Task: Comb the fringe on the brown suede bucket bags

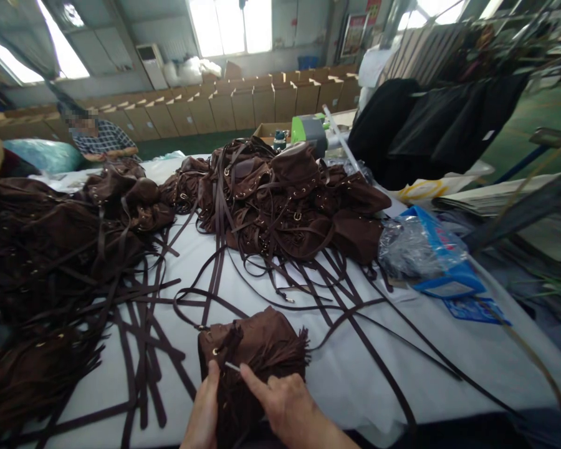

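A brown suede fringed bag [257, 349] lies at the near edge of the white table [402, 355]. My left hand [203, 408] grips the bag's left side, thumb up near a small metal ring. My right hand [285, 402] rests on the bag with the forefinger stretched toward a thin pale pin-like tool [232, 366] at the bag's opening; the other fingers are curled. Long brown straps [355, 324] trail from the bag across the table.
A big heap of the same brown bags [285, 199] sits mid-table, another heap [51, 262] at the left. A blue plastic packet [430, 255] lies to the right. Another person [98, 134] sits at the far left. Cardboard boxes [243, 103] line the back.
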Motion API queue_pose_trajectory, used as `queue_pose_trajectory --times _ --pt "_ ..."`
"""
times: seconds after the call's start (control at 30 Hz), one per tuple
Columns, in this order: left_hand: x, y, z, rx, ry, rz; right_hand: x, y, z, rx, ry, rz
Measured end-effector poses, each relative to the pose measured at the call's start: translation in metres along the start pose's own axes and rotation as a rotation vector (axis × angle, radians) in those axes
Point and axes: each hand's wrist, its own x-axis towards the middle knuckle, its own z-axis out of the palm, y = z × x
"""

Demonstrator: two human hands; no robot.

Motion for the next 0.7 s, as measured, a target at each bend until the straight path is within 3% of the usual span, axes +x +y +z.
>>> queue_pose_trajectory --times 0.07,0.17,0.27,0.37,0.4,0.5,0.57,0.7 --pt "0.002 0.004 -0.005 0.059 0.049 0.013 0.0 0.013 0.009 -0.142 -0.075 0.042" --pt "0.002 0.006 -0.009 0.098 0.082 0.064 -0.013 0.058 0.009 -0.243 -0.167 0.179" --pt "-0.002 0.007 -0.006 0.044 0.065 0.077 -0.021 0.089 -0.005 -0.245 -0.119 0.385" --pt "-0.002 0.005 -0.003 0.0 0.078 0.072 -0.015 0.076 -0.018 -0.167 0.059 0.551" --pt "-0.001 0.005 -0.004 -0.004 0.08 0.083 -0.012 0.064 -0.019 -0.104 0.113 0.494" --pt "0.008 0.002 -0.013 0.008 0.057 0.119 -0.006 0.023 -0.007 0.043 0.149 0.062" --pt "0.013 0.001 -0.02 0.03 0.048 0.118 -0.007 0.009 0.009 -0.014 0.113 -0.048" --pt "0.016 -0.006 -0.023 0.066 0.121 0.058 -0.014 0.027 0.038 -0.198 0.008 0.22"
